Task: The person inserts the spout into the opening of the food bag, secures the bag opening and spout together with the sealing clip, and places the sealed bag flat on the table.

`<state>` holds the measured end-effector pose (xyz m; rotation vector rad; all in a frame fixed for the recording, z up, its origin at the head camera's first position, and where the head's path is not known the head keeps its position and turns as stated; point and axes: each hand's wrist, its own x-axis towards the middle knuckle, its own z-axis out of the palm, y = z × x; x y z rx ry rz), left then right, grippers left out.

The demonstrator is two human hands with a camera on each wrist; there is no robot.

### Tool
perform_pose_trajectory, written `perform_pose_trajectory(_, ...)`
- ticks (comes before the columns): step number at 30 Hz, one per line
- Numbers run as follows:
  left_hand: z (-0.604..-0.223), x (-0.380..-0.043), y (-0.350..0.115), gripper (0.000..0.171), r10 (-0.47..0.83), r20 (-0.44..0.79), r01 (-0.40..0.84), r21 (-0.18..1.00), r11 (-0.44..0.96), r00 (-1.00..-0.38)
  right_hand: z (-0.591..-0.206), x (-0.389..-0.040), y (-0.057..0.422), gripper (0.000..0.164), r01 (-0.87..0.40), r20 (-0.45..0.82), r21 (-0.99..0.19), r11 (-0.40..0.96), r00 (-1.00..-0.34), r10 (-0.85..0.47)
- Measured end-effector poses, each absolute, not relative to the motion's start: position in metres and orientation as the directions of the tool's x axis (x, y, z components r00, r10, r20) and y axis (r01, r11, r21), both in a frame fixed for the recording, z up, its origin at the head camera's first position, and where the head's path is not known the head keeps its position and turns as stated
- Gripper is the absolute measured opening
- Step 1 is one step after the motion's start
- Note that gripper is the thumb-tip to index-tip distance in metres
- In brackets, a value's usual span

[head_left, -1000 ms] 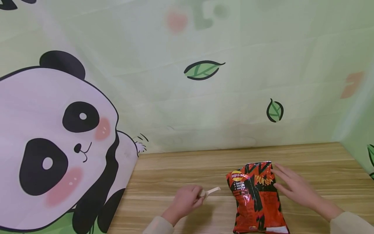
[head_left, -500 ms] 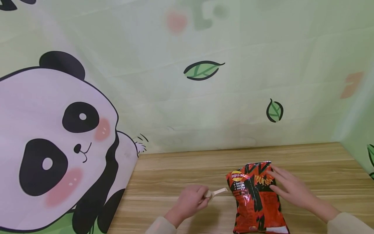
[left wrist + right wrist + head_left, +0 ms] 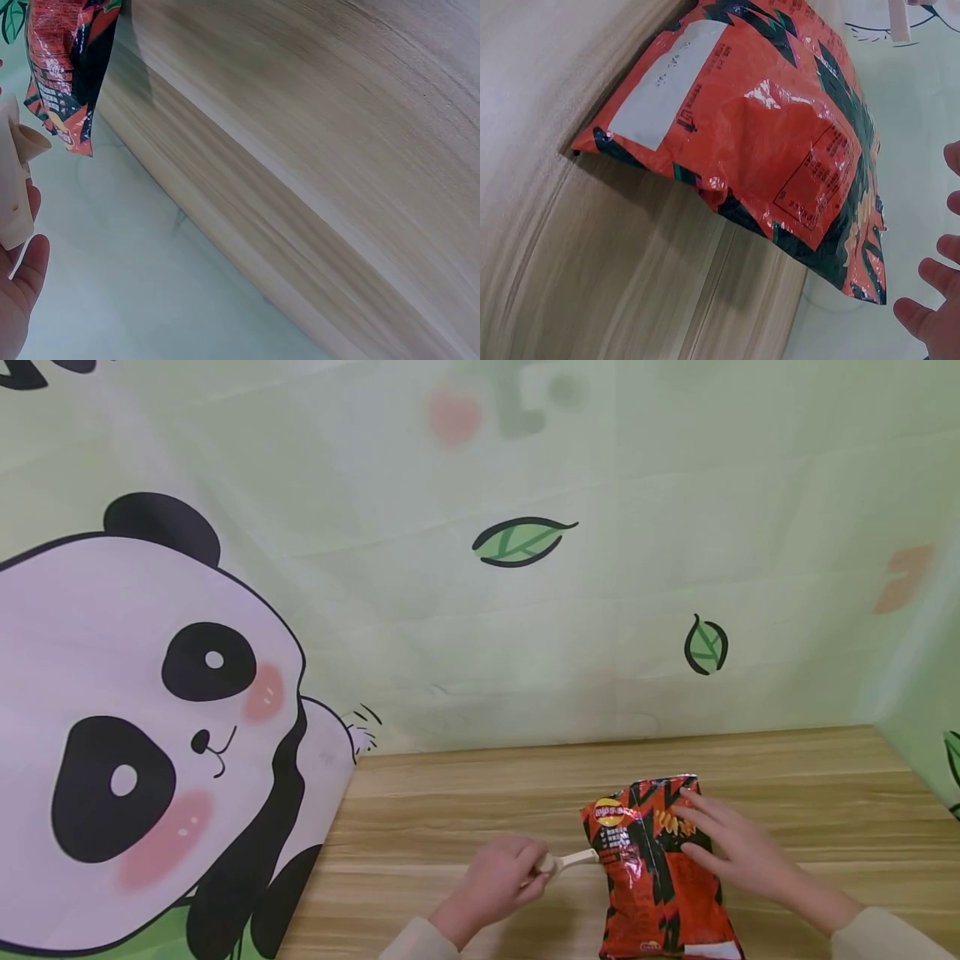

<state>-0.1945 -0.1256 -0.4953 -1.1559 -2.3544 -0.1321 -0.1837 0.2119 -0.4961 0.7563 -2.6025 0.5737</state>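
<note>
A red-and-black snack bag (image 3: 637, 877) lies on the wooden table, its seamed side up. In my left hand (image 3: 498, 877), just left of the bag, I grip a cream plastic piece (image 3: 576, 859) with a long flat arm. That arm's tip reaches the bag's left edge; contact is unclear. The left wrist view shows a short round tube on the cream piece (image 3: 13, 180), beside my thumb and fingers (image 3: 34, 262). My right hand (image 3: 750, 852) spreads its fingers over the bag's upper right part. Whether they touch it, I cannot tell.
The wooden table (image 3: 435, 793) ends at the back against a pale green cloth (image 3: 525, 677) printed with leaves and a large panda (image 3: 172, 693). The cloth also rises along the right side.
My left hand has moved right with the cream plastic piece, bringing its tip to the bag. My right hand has shifted left, farther over the bag, which has stayed in place.
</note>
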Motion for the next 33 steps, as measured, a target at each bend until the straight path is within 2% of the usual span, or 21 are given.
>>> perform_pose_trajectory(4,-0.494,-0.193,-0.123,0.022,0.716,0.466,0.761,-0.13,0.636,-0.519,-0.497,-0.183,0.208,0.045,-0.596,0.476,-0.266,0.758,-0.765,-0.434)
perform_pose_trajectory(14,-0.492,-0.189,-0.117,0.016,0.736,0.44,0.778,-0.119,0.616,-0.515,-0.498,-0.18,0.201,0.043,-0.612,0.477,-0.291,0.736,-0.759,-0.442)
perform_pose_trajectory(24,-0.491,-0.187,-0.113,0.019,0.758,0.434,0.799,-0.128,0.587,-0.487,-0.502,-0.178,0.193,0.045,-0.653,0.541,-0.193,0.733,-0.694,-0.476)
perform_pose_trajectory(33,-0.495,-0.189,-0.111,0.023,0.769,0.461,0.813,-0.156,0.562,-0.443,-0.503,-0.173,0.183,0.042,-0.648,0.479,-0.282,0.708,-0.734,-0.482)
